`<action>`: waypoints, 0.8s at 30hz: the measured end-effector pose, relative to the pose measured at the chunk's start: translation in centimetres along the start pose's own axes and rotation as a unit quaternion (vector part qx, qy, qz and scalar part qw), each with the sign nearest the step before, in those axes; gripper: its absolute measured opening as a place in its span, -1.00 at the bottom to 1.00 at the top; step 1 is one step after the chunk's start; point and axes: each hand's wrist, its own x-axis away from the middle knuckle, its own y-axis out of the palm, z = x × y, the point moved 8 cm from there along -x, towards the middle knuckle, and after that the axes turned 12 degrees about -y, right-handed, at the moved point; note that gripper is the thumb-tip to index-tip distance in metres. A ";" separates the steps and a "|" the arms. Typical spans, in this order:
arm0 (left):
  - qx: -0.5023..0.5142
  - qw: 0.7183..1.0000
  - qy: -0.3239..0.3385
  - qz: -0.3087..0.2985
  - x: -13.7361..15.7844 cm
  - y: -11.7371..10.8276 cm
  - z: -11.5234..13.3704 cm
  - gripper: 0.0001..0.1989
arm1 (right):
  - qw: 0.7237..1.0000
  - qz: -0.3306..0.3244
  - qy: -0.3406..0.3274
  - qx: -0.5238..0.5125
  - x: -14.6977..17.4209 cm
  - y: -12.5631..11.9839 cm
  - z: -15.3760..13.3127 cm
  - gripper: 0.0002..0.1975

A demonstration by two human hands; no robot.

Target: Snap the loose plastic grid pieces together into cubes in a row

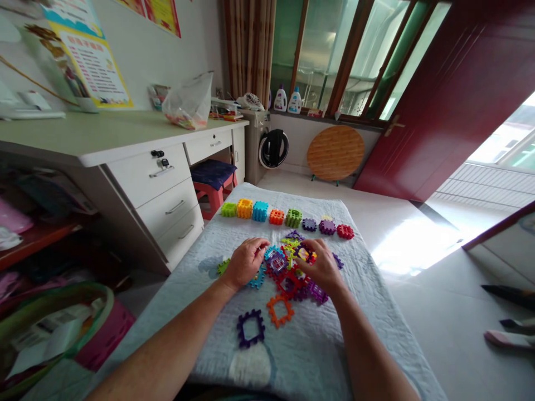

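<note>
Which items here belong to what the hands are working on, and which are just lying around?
In use: left hand, right hand, loose puzzle tiles, finished cubes.
Lying about: plastic bag, detergent bottles, stool, round tabletop.

Pale blue quilted cloth (pixel 359 312) showing under everything. Near cloth's front edge: purple frame piece (pixel 251 328), orange frame piece (pixel 280 310) lying. Along cloth's far edge: green cube (pixel 228 209), orange-yellow cube (pixel 244 208), blue cube (pixel 259 211), red piece (pixel 345 231) sitting. Mid-cloth pile (pixel 288 267) mixing red, purple, cyan, yellow-green.
</note>
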 end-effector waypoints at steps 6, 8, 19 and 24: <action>0.054 0.995 -0.067 0.046 -0.6 -1.3 -2.4 -0.78 | 0.996 -0.027 -0.014 0.088 -0.2 3.9 -5.1 -0.64; 0.051 0.995 -0.071 0.049 -0.6 -1.3 -2.5 -0.79 | 0.992 -0.042 -0.012 0.122 -0.2 4.6 -5.5 -0.64; 0.067 0.993 -0.075 0.066 -0.7 -1.4 -3.2 -0.81 | 0.987 -0.062 -0.016 0.146 -0.1 5.3 -5.5 -0.64; 0.093 0.987 -0.099 0.090 -0.9 -2.4 -4.3 -0.81 | 0.993 -0.036 -0.021 0.114 -0.4 4.7 -5.2 -0.61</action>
